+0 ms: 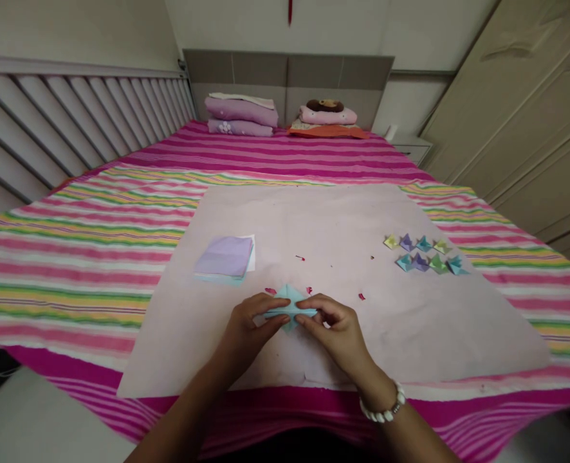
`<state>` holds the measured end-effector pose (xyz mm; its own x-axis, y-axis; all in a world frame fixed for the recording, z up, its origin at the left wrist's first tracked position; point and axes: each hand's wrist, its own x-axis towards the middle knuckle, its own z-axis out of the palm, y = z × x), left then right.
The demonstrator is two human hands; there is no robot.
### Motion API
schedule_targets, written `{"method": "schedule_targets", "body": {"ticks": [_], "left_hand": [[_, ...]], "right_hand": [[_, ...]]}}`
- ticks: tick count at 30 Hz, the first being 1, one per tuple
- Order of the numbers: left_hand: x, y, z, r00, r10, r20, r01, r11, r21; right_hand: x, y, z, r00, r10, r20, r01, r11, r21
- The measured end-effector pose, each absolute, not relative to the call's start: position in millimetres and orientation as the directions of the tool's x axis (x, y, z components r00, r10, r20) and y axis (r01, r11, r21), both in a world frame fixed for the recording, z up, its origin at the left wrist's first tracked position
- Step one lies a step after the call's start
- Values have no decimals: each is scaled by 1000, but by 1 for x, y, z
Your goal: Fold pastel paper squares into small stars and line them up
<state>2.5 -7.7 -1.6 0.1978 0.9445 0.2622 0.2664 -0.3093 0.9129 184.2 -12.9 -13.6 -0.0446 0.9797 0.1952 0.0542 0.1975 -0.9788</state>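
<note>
A light blue piece of folded paper [289,294] is held between my two hands, just above the near middle of the pale sheet. My left hand [253,318] pinches its left side between thumb and fingers. On the right side, the thumb and index finger of my right hand [336,325] grip it the same way. Pointed flaps show above and below the fingertips; the fingers cover part of the folds. To the left lies a stack of square paper [224,257] with a purple sheet on top. Several small folded paper boats [420,262] stand in two rows at the right.
The pale sheet [343,218] lies over a striped bedspread [96,257]. Small red scraps [361,296] are scattered around my hands. Folded bedding [241,116] is stacked by the headboard, a slatted rail [73,122] runs along the left, and a wardrobe [516,96] stands at the right.
</note>
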Motion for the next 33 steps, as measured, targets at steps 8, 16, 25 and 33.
{"method": "schedule_targets", "body": {"ticks": [8,16,25,33], "left_hand": [[1,-6,-12,125,925,358,344,-379,859],[-1,-4,-9,176,879,444,416,-475,776],[2,-5,-7,259,887,382,456,-461,761],[2,-7,1,238,930,281,373,-354,857]], "right_hand": [[184,-12,-13,-69,938,340,182,347,-920],[185,-9,-6,-111,895,433,240,447,-862],[184,-10,-4,-242,906,349,275,409,-870],[190,-8,-7,-208,947,246,124,275,-953]]}}
